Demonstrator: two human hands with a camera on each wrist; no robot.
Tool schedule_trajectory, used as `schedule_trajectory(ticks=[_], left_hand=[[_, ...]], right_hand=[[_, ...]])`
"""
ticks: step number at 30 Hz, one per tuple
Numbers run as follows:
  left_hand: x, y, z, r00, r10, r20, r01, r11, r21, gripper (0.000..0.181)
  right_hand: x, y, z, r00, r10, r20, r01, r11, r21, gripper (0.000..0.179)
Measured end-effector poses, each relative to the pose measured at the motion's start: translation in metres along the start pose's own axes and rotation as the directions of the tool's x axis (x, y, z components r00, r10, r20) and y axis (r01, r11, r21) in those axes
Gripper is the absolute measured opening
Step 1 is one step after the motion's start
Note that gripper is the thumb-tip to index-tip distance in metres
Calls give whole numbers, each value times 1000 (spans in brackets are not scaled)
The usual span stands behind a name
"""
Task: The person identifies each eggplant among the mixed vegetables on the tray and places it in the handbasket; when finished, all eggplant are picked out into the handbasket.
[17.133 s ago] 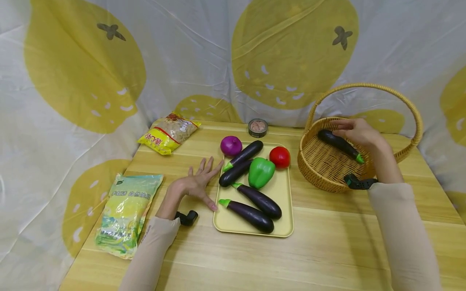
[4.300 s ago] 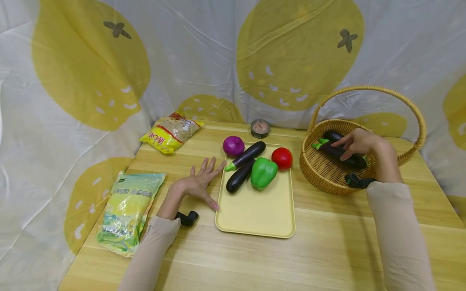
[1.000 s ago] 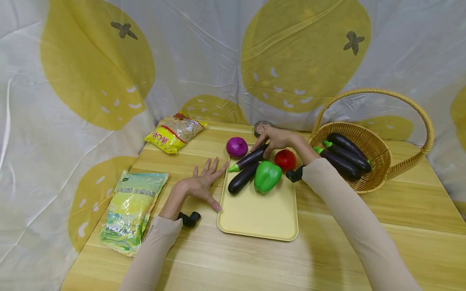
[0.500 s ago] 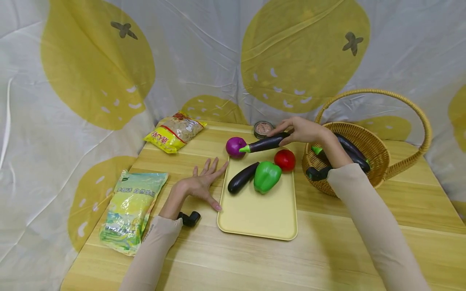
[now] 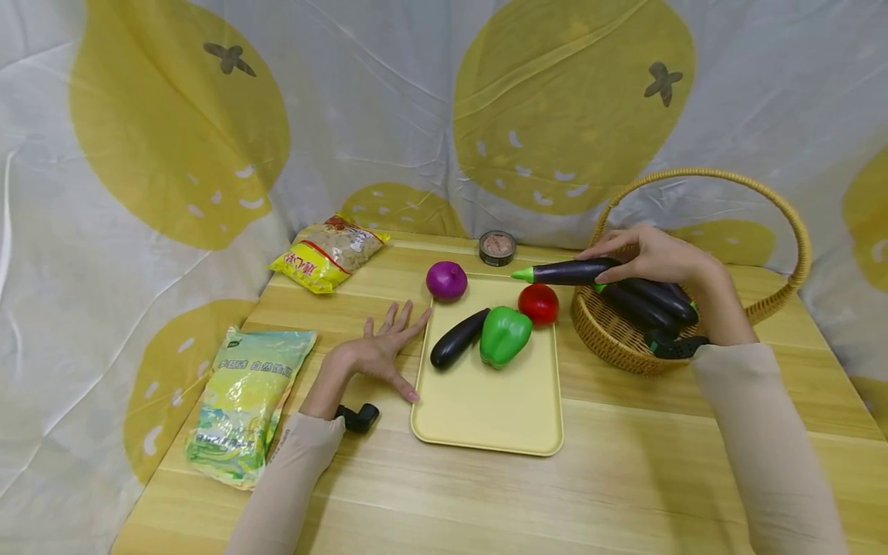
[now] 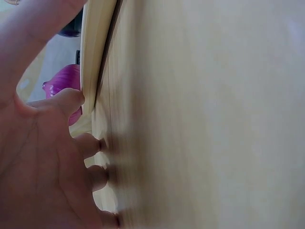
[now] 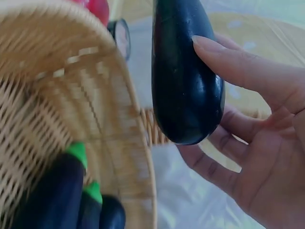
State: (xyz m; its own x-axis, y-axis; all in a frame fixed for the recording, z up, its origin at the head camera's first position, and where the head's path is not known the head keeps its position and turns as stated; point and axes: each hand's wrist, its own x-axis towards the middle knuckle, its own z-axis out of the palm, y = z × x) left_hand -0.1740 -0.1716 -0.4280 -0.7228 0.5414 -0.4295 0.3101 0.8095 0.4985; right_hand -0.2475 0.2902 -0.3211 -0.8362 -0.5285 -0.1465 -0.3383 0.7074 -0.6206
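Note:
My right hand [image 5: 655,258] pinches the thick end of a dark eggplant [image 5: 565,271] between thumb and fingers. The held eggplant lies level over the near-left rim of the wicker basket [image 5: 600,335], its green tip pointing left. Inside the basket are three more eggplants [image 7: 52,195]. My left hand [image 5: 375,354] is spread with straight fingers, its fingertips on the table and against the left edge of the yellow tray [image 5: 486,416]. On that tray lie one eggplant [image 5: 458,341], a green bell pepper [image 5: 505,336] and a red tomato [image 5: 538,304]. A purple onion [image 5: 446,280] sits at its back-left corner.
A tall handle [image 5: 784,208] arches over the basket. Behind the tray stands a small round tin [image 5: 497,247]. Two plastic packets, one yellow and clear [image 5: 329,253] and one green and yellow [image 5: 250,405], lie on the left side of the table. A patterned cloth hangs behind.
My right hand has lifted the back eggplant off the tray and carried it right to the basket. Earlier, more eggplants went from tray to basket. The left hand has stayed put.

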Motion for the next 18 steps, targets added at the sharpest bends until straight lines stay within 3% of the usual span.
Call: schedule_trajectory(ticks=[4,8,18], left_hand=[[0,-1,0,1000,2,-1,-2,1000,3,147],[0,-1,0,1000,4,4,-4,1000,-2,148],[-2,2,-1,1000,4,7,-4,1000,-5,147]], right_hand=[[-20,12,-5,999,42,-29,-43,998,-39,41],[-37,21,-7,990,133,-45,-135,990,-46,44],[-65,34,-11,952,304,-45,-305,952,-4,53]])
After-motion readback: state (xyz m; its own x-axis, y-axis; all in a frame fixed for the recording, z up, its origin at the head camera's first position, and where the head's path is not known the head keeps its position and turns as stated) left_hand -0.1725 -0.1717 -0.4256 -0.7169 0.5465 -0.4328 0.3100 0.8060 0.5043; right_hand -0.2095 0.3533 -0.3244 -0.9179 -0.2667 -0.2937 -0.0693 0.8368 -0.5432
